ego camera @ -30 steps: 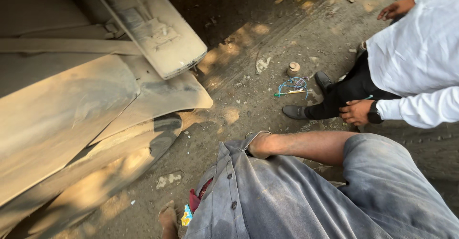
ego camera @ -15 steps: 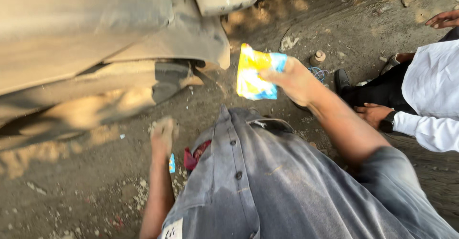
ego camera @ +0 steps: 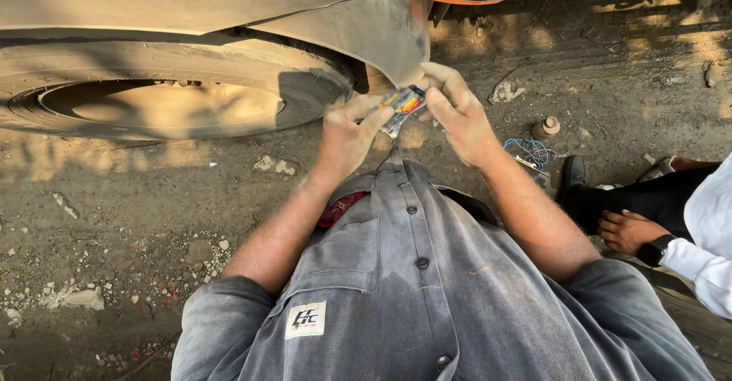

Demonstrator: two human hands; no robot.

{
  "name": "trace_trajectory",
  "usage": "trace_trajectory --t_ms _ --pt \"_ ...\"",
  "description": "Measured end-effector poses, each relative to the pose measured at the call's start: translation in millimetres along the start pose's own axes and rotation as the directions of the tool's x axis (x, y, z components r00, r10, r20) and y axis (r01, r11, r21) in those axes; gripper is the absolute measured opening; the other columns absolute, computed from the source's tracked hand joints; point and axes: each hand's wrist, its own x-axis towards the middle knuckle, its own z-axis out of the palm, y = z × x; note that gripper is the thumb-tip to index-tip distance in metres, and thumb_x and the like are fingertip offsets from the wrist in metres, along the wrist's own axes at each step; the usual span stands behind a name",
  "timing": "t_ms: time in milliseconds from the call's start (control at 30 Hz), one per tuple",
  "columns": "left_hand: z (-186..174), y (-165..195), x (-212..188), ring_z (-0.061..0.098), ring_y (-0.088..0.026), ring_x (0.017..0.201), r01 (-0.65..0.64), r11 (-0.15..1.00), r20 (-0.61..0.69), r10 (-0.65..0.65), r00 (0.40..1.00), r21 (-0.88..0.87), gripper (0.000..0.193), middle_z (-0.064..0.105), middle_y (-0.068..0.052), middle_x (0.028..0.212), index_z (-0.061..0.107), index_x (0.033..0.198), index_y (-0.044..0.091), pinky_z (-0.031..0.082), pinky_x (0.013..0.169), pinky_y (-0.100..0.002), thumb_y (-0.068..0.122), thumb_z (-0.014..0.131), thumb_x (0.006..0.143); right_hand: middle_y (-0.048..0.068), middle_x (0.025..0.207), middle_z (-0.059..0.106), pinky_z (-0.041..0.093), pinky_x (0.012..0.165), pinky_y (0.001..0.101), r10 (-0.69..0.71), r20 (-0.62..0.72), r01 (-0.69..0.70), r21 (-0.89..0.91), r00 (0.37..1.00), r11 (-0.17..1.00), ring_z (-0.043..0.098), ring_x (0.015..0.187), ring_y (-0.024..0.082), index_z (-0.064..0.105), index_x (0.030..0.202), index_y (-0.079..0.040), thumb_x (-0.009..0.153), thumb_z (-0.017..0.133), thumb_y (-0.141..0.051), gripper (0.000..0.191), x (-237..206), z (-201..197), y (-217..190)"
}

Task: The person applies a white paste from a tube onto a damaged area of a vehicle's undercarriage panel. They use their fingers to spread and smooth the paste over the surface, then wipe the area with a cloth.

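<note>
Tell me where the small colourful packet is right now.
In the head view, the small packet sits upper centre, pinched between the left hand and right hand, before the dusty tyre.

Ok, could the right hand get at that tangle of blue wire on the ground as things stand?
Probably not at once: the right hand and left hand both pinch a small colourful packet. The blue wire tangle lies unobstructed on the dirt below.

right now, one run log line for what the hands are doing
left hand: pinching small packet | right hand: gripping same packet | nearby: dusty tyre, blue wire on dirt ground | other person's hand at right
</note>
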Motion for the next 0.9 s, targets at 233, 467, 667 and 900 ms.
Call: trace_trajectory --t_ms 233,467,667,900 --pt "-10.9 11.3 -3.0 0.07 -0.008 0.094 0.233 0.938 0.106 -0.213 0.971 -0.257 0.04 0.077 -0.004 0.105 0.069 0.122 -0.002 0.057 0.084 -0.025 0.025 0.076 0.093 0.004 0.094 0.073 0.055 0.067 0.0248 0.089 -0.008 -0.087 0.119 0.996 0.989 0.065 0.078 0.007 0.069 0.113 0.002 0.105 0.064 -0.013 0.018 -0.6 14.7 1.1" --pt "-26.3 69.6 -10.0 0.07 -0.008 0.099 0.086 0.984 0.054 -0.078 0.996 -0.154 0.042 0.077 -0.006 0.113 0.069 0.128 0.0 0.059 0.088 -0.024 0.026 0.076 0.096 0.006 0.091 0.072 0.057 0.069 0.024 -0.096 0.001 0.094 -0.243 0.995 0.966 0.07 0.078 0.01 0.07 0.11 0.003 0.103 0.069 -0.013 0.017 -23.3 6.8 -56.0" --pt "-61.3 141.4 -38.4 0.054 -0.013 0.139 -0.159 0.883 0.195 0.268 0.944 -0.442 0.041 0.055 -0.008 0.151 0.048 0.151 0.008 0.045 0.12 -0.028 0.014 0.061 0.112 0.011 0.1 0.072 0.055 0.079 0.0236 -0.249 -0.157 0.259 0.041 0.956 0.965 0.068 0.085 0.011 0.048 0.135 0.009 0.101 0.067 -0.003 0.04 -61.1 -9.1 -117.1" --pt "-45.7 90.8 2.0 0.051 -0.037 0.138 -0.603 0.768 0.082 0.601 0.795 0.218 0.033 0.057 -0.024 0.14 0.065 0.129 0.01 0.045 0.118 -0.045 -0.003 0.066 0.098 0.016 0.11 0.073 0.059 0.093 0.0337 0.134 0.027 -0.11 0.739 0.991 0.664 0.071 0.099 0.02 0.052 0.136 0.008 0.103 0.065 0.0 0.037 -14.3 -1.2 -69.8"
